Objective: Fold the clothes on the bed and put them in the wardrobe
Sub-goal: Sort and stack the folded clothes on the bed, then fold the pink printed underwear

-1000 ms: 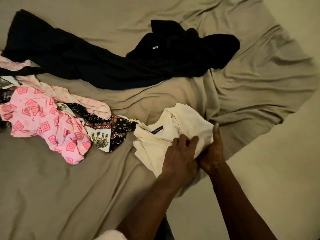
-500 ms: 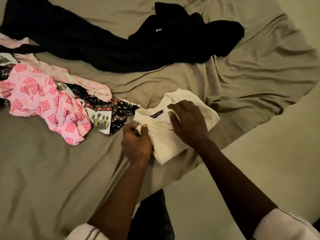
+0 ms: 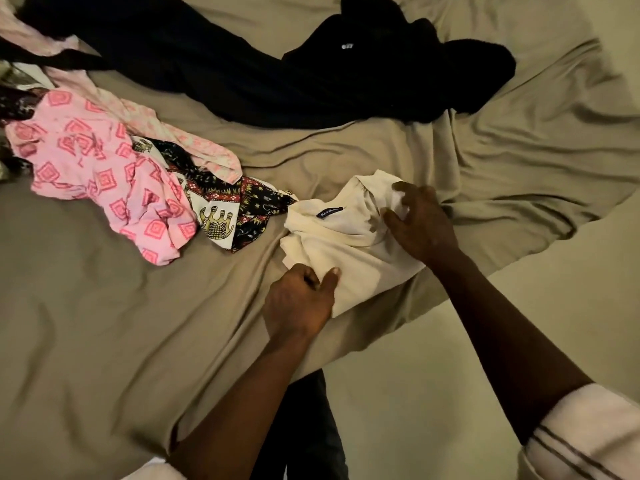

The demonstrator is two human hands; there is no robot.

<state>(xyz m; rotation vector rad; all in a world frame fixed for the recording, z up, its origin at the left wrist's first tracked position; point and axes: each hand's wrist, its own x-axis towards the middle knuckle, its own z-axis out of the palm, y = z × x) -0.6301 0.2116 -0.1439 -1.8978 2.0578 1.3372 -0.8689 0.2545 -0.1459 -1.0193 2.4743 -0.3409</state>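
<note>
Fabric of pink diamond print (image 3: 104, 174) lies crumpled at upper left on the wrinkled tan bedsheet (image 3: 104, 323), touching a dark printed cloth with an elephant motif (image 3: 225, 216). A black garment (image 3: 277, 74) sprawls across the top. At centre, the left hand (image 3: 298, 299) pinches the bundled cream shirt (image 3: 346, 244) at its near edge. The right hand (image 3: 419, 220) clutches its right side, fingers curled into the cloth.

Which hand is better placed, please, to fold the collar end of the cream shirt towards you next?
Probably the right hand: it grips the cream shirt beside the collar label, while the left hand pinches the near edge and can anchor it.
</note>
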